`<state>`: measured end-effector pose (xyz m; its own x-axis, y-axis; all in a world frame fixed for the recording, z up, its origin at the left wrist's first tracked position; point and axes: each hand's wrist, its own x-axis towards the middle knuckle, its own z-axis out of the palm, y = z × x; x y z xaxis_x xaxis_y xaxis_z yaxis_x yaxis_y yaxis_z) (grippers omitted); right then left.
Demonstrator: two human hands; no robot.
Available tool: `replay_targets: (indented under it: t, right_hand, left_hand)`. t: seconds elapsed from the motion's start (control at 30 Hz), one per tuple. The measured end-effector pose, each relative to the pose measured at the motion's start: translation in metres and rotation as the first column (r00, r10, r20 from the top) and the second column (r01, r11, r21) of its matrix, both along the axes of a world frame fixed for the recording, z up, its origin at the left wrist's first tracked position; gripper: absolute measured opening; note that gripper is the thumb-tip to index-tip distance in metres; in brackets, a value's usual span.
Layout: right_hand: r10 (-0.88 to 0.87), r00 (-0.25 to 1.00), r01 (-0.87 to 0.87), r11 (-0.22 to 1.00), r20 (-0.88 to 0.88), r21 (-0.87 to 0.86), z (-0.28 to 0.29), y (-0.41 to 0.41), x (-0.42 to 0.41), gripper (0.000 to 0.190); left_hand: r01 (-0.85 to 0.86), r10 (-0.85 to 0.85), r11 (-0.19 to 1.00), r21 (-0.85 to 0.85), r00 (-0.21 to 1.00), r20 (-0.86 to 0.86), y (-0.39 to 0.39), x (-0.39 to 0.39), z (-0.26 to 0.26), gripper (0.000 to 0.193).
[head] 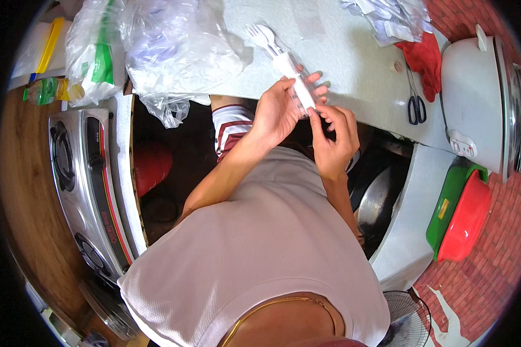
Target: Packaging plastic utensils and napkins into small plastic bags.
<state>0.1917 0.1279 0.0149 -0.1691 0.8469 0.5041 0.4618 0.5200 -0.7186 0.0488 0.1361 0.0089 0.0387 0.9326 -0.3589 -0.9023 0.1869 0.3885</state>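
Note:
My left hand holds a set of white plastic cutlery, with the thumb lying across it and the fingers behind. A fork and a spoon overlap at the far end of the set, pointing up and to the left. White paper, perhaps a napkin, wraps the handles, and clear film seems to cover the whole set. At the near end, my right hand pinches the clear wrapper between thumb and fingertips. Both hands are at the front edge of the white tabletop.
Clear plastic bags lie at the table's left. Packed cutlery, a red cloth and black-handled scissors are at right, beside a rice cooker. A gas stove stands left; red and green basins are right.

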Motion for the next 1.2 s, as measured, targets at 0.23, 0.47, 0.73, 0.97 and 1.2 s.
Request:
replay_targets:
  t: [0.23, 0.47, 0.73, 0.97, 1.2]
  right_hand:
    - [0.015, 1.000, -0.015, 0.999, 0.016, -0.036, 0.003, 0.006, 0.002, 0.027]
    - [0.058, 0.997, -0.046, 0.979, 0.053, -0.198, 0.026, 0.008, 0.003, 0.026]
    - [0.109, 0.990, -0.101, 0.991, 0.091, -0.082, 0.024, 0.016, 0.001, 0.029]
    - [0.081, 0.990, -0.073, 0.995, 0.118, -0.069, 0.020, 0.015, -0.003, 0.031]
    - [0.133, 0.978, -0.124, 0.990, 0.162, -0.067, 0.015, 0.014, 0.000, 0.022]
  left_hand:
    - [0.064, -0.065, 0.998, 0.008, 0.997, 0.051, -0.007, -0.002, -0.003, 0.041]
    - [0.088, -0.087, 0.996, -0.016, 0.995, 0.046, -0.015, -0.004, -0.001, 0.046]
    - [0.101, -0.100, 0.995, -0.011, 0.994, 0.044, -0.018, -0.010, 0.002, 0.049]
    - [0.108, -0.106, 0.994, -0.019, 0.990, 0.090, -0.021, -0.008, 0.005, 0.040]
    - [0.158, -0.158, 0.987, 0.001, 0.986, 0.062, -0.022, -0.014, 0.004, 0.049]
